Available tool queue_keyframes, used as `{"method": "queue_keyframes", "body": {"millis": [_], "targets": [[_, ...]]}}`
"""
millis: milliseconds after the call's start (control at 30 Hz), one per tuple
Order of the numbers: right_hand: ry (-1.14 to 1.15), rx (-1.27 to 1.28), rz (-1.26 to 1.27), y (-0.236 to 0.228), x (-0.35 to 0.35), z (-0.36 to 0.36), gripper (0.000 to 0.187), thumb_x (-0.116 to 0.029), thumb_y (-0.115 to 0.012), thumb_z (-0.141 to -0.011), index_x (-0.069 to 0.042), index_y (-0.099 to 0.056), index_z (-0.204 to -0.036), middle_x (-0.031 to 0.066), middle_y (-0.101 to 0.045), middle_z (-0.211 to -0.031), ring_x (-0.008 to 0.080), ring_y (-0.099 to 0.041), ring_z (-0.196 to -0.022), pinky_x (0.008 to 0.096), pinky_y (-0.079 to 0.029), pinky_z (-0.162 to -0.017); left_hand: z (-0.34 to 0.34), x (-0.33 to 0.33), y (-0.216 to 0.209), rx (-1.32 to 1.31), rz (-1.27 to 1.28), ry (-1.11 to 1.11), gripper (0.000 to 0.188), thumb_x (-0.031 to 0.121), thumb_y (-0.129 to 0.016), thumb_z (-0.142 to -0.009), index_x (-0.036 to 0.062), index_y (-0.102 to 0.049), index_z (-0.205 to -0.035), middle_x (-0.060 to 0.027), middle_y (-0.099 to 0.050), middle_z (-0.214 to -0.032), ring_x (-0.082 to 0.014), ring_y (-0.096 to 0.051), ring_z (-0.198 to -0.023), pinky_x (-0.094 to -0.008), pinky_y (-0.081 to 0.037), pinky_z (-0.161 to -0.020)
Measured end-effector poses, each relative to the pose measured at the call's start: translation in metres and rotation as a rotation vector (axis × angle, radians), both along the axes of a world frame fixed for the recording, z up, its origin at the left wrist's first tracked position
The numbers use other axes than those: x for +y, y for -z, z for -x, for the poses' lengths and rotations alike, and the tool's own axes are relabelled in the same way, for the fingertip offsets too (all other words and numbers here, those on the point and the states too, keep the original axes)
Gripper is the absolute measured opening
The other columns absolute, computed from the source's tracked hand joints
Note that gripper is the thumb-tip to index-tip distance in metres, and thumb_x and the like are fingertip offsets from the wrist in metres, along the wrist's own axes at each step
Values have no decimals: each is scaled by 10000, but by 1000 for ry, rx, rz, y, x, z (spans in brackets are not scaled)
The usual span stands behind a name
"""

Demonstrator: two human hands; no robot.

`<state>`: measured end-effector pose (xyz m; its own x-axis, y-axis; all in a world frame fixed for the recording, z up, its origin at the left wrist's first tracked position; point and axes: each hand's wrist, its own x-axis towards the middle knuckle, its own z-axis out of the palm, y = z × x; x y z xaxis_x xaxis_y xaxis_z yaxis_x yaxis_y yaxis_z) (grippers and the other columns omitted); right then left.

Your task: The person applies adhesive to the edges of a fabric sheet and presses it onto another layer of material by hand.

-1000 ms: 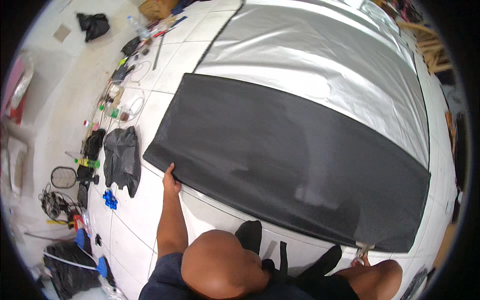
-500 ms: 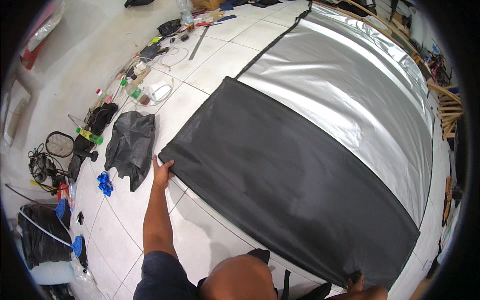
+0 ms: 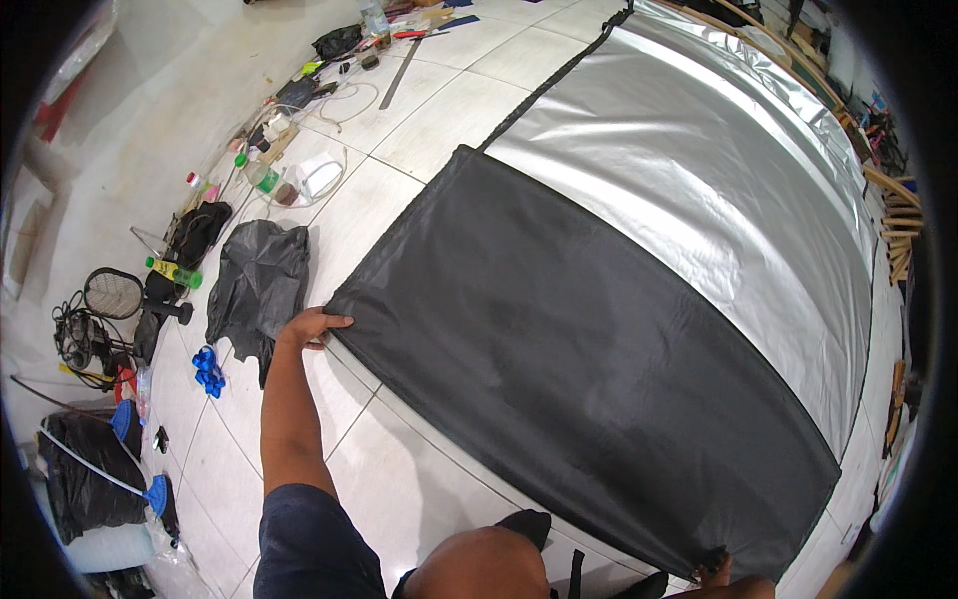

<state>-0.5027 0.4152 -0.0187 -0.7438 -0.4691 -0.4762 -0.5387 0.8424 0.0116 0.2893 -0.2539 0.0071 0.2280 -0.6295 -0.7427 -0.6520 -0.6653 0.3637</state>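
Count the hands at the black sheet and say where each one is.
2. The left hand is at the near-left corner of the black sheet; the right hand, partly hidden, is at its near edge, toward the right end. No others show.

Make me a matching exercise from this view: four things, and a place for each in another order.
Things
1. Smooth black fabric panel
2. Shiny blue ribbon bow
3. Thin straight grey strip
4. Dark oval mesh racket

Places
a. Leftmost of the four
b. Just below and left of the crumpled black plastic bag
c. At the left grip
d. Highest in the picture

Pairs: 1-c, 2-b, 3-d, 4-a
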Motion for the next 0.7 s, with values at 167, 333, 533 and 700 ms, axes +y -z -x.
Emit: {"method": "queue_keyframes", "body": {"millis": [167, 333, 533, 700], "targets": [[34, -11, 12, 3, 2, 1, 619, -153, -712, -812, -32, -428, -1348, 168, -610, -1116, 344, -599, -1035, 468, -502, -878, 8, 1, 5, -132, 37, 64, 945, 522, -880, -607, -86, -556, -1254, -196, -611, -1153, -288, -630, -987, -395, -554, -797], [75, -1, 36, -2, 14, 0, 580, -171, -694, -827, -32, -441, -1330, 164, -610, -1108, 337, -604, -1014, 465, -505, -863, 34, 14, 22, -183, 157, -80, 872, 500, -868, -618, -134, -618, -1162, -191, -662, -1035, -280, -654, -838, -354, -528, -621], [158, -26, 115, 13, 24, 0, 536, -192, -673, -846, -32, -457, -1309, 159, -609, -1098, 330, -610, -989, 462, -508, -845, -1, 19, 82, -519, 591, -268, 791, 577, -781, -731, -133, -644, -1052, -334, -634, -1115, -488, -623, -1012, -466, -504, -891], [398, -37, 257, 20, 36, 4, 501, -210, -656, -861, -32, -470, -1291, 155, -609, -1090, 323, -614, -969, 459, -511, -830, 44, 45, 65, -253, 895, -727, 961, 501, -823, -739, -123, -397, -1332, -304, -518, -1319, -404, -540, -1207, -440, -454, -1006]]}}
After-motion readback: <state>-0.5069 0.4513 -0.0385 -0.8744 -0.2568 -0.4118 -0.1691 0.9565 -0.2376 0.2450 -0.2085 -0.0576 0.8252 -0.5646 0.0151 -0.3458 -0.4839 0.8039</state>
